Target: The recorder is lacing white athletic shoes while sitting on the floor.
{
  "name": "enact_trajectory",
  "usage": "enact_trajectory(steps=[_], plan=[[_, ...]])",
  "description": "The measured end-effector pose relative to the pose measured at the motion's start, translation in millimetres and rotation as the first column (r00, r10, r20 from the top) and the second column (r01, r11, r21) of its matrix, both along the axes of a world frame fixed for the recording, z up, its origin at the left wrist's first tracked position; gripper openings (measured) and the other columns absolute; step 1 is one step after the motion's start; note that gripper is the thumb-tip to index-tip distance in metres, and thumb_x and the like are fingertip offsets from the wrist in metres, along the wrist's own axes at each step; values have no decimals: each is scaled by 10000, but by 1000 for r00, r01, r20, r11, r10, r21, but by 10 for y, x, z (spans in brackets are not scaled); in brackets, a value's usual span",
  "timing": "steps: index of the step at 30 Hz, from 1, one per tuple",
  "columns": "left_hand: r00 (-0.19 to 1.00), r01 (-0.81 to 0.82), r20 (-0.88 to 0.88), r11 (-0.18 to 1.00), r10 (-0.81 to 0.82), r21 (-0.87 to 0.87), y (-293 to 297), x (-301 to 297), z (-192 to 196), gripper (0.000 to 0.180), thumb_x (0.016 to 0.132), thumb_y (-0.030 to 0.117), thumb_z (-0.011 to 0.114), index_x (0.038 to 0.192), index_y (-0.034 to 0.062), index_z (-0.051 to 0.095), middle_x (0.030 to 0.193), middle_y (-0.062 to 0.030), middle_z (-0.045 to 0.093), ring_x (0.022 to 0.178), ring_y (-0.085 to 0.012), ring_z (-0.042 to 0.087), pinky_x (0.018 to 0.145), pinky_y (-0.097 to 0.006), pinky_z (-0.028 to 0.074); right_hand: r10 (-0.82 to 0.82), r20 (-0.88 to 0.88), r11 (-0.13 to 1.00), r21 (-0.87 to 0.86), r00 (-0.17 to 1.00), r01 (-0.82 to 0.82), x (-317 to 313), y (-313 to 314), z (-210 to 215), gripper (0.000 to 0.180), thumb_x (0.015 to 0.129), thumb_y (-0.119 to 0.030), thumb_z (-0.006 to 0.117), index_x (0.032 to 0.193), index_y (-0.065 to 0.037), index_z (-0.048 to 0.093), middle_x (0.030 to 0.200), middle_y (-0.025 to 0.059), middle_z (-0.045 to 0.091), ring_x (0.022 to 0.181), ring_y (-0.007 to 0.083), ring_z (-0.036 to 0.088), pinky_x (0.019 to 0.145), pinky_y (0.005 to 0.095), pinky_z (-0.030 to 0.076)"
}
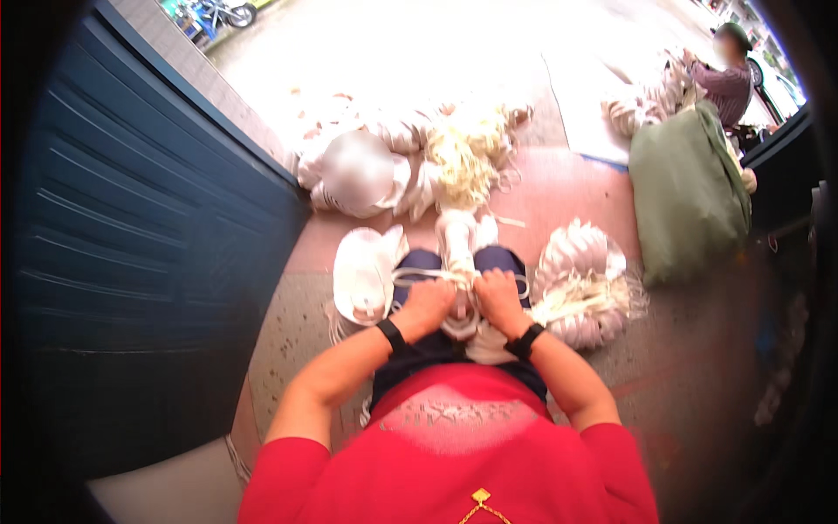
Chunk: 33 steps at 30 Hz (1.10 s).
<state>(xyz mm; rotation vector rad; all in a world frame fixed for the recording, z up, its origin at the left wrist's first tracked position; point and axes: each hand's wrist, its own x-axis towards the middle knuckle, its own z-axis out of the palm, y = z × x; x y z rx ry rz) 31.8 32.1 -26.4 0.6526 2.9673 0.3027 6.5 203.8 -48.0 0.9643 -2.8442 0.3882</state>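
Between my knees stands a long bundle of stacked whitish pieces (456,240); I cannot make out their kind. A pale cord (410,276) goes across the bundle, with loops sticking out at both sides. My left hand (428,303) is closed on the cord at the bundle's left. Close by on the right, my right hand (497,299) grips the same cord, its fist a short way from the left one. Part of the bundle is hidden under my hands and wrists.
A white rounded bundle (365,272) lies left of my knees. To the right are a curved whitish bundle (572,253) and loose pale cords (589,297). More bundles and a heap of yellowish cords (467,157) lie ahead. A green sack (690,192), a seated person (729,83) and a dark door (157,227) flank me.
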Motion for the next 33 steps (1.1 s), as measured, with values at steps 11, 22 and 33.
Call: enact_trajectory(steps=[11,22,33], plan=[[950,-252,228,954,212,162,82,175,-29,133,712,168,505,700,57,578,718,-142,599,688,-304,584,579,-431,432,-35,60,996,-81,998,40,185,59,22,50,674,-152,548,658,-105,547,674,52,522,709,224,499,624,365,341],[941,-260,-155,935,302,241,-103,173,-226,168,698,144,525,581,25,546,593,-165,524,644,-332,492,578,-412,399,-73,84,969,-229,994,91,38,126,-23,112,696,-118,567,747,-36,512,712,147,509,732,316,488,664,401,388],[968,56,-240,996,-71,-71,-8,147,130,89,642,116,542,728,100,553,720,-40,528,790,-200,470,639,-337,328,151,94,987,-73,984,-144,-26,146,139,70,679,-65,513,719,-66,570,765,88,544,804,251,507,691,344,401]])
